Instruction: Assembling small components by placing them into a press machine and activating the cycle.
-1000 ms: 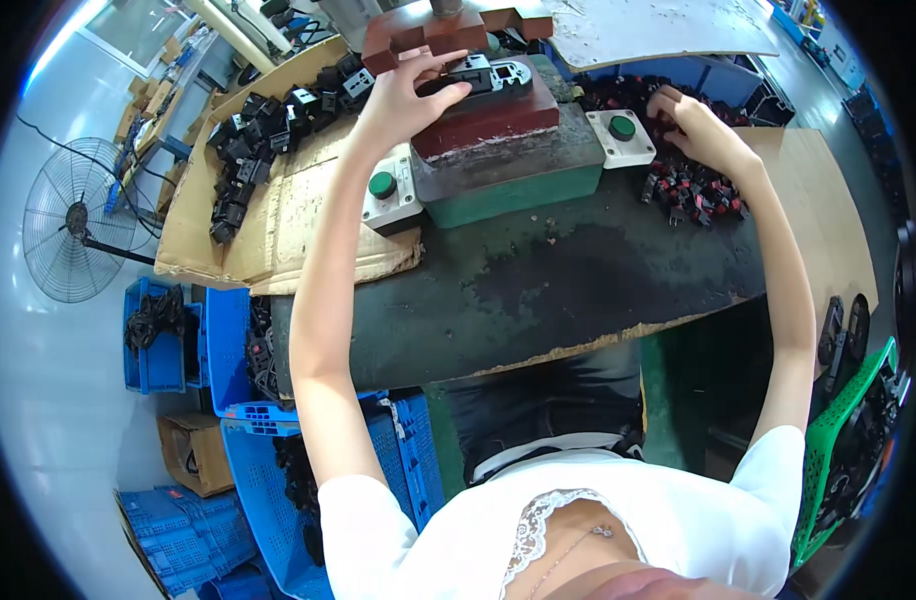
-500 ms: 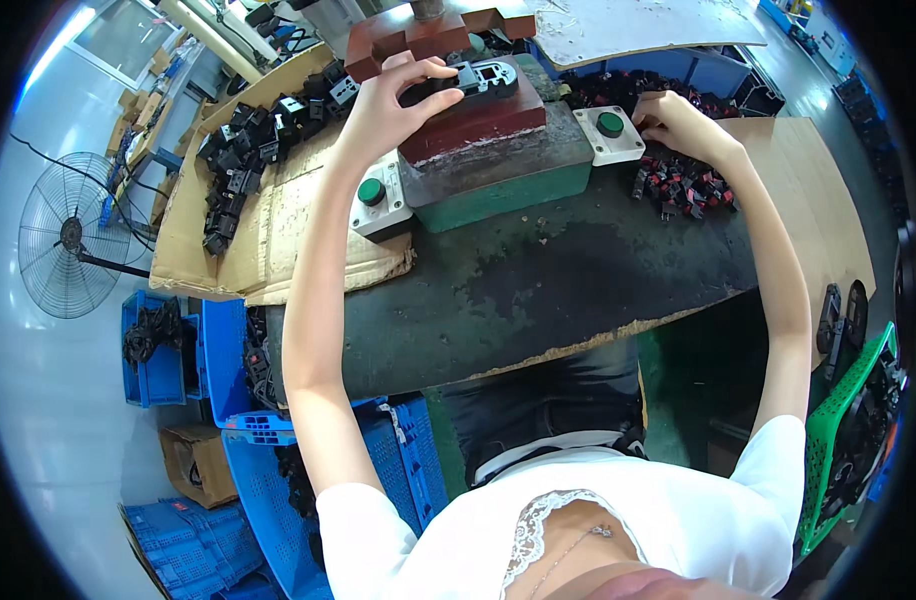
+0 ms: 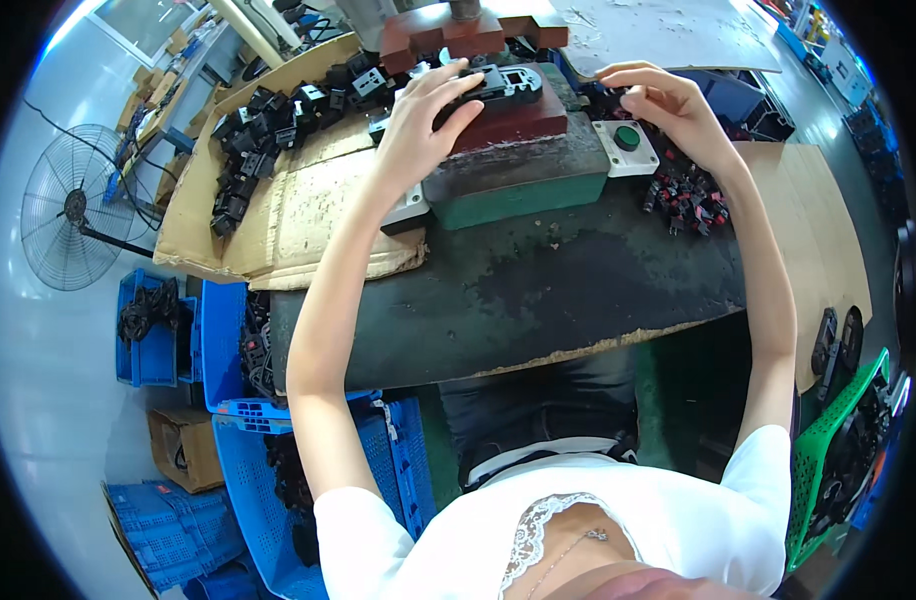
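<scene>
A long black plastic housing (image 3: 518, 88) with an oval end and a grey part near its middle lies on the dark red block (image 3: 513, 128) of a press. My left hand (image 3: 418, 130) reaches over the housing's left end, fingers along its far side and thumb on the near side. My right hand (image 3: 678, 112) hovers above the right green push button (image 3: 627, 137), fingers curled toward the thumb. Whatever its fingertips hold, if anything, is too small to make out. Beneath my left wrist, the left button box (image 3: 410, 208) is mostly covered.
Black plastic parts (image 3: 253, 150) fill a cardboard tray at the left. Small red and black pieces (image 3: 686, 200) lie heaped on the right of the dark worktop (image 3: 538, 290). Overhead hangs the press's red upper block (image 3: 443, 38). A green basket (image 3: 813, 470) stands at the lower right.
My right hand has lifted away from the red and black pieces and moved left toward the press. My left hand has shifted slightly along the housing. The whole view has tilted a little.
</scene>
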Tool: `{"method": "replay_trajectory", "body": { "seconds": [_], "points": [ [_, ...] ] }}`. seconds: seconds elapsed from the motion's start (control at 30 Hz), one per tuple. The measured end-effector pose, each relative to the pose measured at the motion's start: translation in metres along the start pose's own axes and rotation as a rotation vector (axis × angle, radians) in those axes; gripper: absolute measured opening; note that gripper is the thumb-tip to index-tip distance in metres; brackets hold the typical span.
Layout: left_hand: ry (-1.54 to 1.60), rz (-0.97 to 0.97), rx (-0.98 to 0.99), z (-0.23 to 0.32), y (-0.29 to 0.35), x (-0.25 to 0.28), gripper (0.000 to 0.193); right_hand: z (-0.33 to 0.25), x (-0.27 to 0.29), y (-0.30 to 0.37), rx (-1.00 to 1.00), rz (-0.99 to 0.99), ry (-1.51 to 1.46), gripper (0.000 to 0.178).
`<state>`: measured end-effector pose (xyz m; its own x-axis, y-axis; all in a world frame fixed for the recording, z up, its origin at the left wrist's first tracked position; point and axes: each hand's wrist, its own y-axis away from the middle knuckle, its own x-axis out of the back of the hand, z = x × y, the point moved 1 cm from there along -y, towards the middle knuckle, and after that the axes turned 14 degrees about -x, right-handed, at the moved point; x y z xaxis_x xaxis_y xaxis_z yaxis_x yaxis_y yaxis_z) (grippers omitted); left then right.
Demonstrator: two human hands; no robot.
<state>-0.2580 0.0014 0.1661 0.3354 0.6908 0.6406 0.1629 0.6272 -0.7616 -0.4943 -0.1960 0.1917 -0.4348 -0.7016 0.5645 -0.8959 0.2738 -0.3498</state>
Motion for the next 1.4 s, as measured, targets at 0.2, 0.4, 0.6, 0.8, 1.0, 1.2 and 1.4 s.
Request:
{"method": "replay_trajectory", "body": {
  "seconds": [0.2,0.4,0.6,0.8,1.0,1.2,1.4],
  "points": [
    [0.042,0.004,0.174,0.022,0.028,0.047,0.026,0.002,-0.022,-0.043,0.103,-0.110,-0.026,0.024],
    [0.063,-0.088,0.289,0.018,0.074,0.062,0.016,-0.009,-0.039,-0.065,-0.038,-0.074,0.047,0.027],
    [0.074,-0.153,0.266,0.023,0.073,0.065,0.021,0.023,-0.027,-0.078,-0.167,-0.073,0.142,0.025],
    [0.043,-0.184,0.264,0.025,0.075,0.067,0.019,0.030,-0.034,-0.080,-0.209,0.007,-0.042,0.022],
    [0.055,-0.172,0.240,0.024,0.074,0.066,0.019,0.019,-0.049,-0.083,-0.146,0.057,0.024,0.022],
    [0.058,-0.144,0.228,0.024,0.076,0.065,0.018,-0.017,-0.052,-0.081,-0.318,0.031,-0.038,0.014],
    [0.014,-0.129,0.207,0.024,0.076,0.064,0.017,-0.009,-0.050,-0.085,-0.106,0.027,-0.030,0.013]
  ]
}}
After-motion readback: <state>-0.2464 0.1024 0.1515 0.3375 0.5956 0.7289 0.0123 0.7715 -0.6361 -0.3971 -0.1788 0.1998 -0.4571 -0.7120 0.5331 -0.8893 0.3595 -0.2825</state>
